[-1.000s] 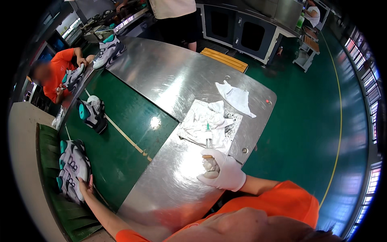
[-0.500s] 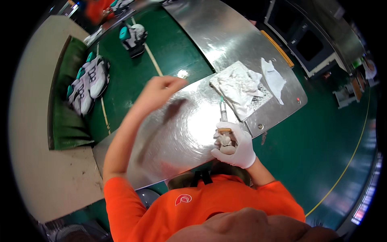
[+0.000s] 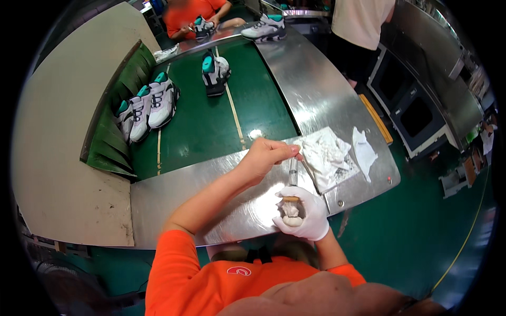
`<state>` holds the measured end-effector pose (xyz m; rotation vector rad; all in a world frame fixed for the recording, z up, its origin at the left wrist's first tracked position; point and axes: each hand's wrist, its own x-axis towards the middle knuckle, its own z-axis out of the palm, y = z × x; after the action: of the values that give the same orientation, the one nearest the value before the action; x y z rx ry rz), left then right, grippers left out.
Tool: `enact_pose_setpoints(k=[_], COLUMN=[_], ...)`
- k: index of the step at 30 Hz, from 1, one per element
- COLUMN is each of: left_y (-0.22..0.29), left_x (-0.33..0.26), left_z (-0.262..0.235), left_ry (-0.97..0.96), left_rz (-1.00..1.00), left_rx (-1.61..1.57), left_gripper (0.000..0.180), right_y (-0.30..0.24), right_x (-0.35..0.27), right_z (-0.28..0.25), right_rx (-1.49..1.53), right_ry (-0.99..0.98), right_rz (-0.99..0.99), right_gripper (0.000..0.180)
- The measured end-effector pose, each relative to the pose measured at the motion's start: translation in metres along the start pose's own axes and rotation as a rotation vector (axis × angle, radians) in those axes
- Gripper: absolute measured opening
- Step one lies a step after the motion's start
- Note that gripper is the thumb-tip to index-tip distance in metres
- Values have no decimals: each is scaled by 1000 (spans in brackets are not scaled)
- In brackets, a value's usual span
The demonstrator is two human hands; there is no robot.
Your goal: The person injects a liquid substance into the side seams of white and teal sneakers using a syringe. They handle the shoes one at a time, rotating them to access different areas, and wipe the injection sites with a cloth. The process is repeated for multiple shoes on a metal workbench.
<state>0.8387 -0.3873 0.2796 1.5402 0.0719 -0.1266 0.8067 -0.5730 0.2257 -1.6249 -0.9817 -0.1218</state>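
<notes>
My right hand, in a white glove, is wrapped round a syringe. Its clear barrel points away from me, and a brown band crosses it inside the grip. Below that band, between thumb and fingers, sits a pale, lumpy wad like cloth. My bare left hand reaches across to the far end of the syringe, thumb and fingertips pinched together there. The fingers cover the syringe's tip, so whatever they pinch is hidden. Just right of it lies a crumpled white cloth on the metal tabletop.
Beyond the metal runs a green belt bearing a grey-and-teal sneaker; more sneakers lean by a green flap at left. Another sneaker stands farther off. A white scrap lies at right. A co-worker in orange handles a shoe.
My left hand has moved right from over the belt's edge to the syringe's tip. The right hand keeps its hold. The view has tilted up, showing more of the far end.
</notes>
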Motion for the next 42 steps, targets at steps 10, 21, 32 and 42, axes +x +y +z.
enact_pose_setpoints(k=[10, 21, 32, 42], left_y=[-37, 45, 12, 5], left_x=[20, 186, 223, -36], left_z=[-17, -302, -308, -154], left_ry=[-111, 826, 948, 415], left_rz=[-318, -26, -94, 917], left_rx=[-263, 1523, 1221, 1721], left_gripper=[44, 84, 69, 38], right_y=[15, 32, 56, 40], right_x=[6, -27, -41, -10], right_z=[11, 9, 2, 0], right_rx=[731, 92, -172, -184], right_ry=[160, 329, 180, 158], right_rz=[440, 577, 685, 525], right_gripper=[60, 71, 65, 63])
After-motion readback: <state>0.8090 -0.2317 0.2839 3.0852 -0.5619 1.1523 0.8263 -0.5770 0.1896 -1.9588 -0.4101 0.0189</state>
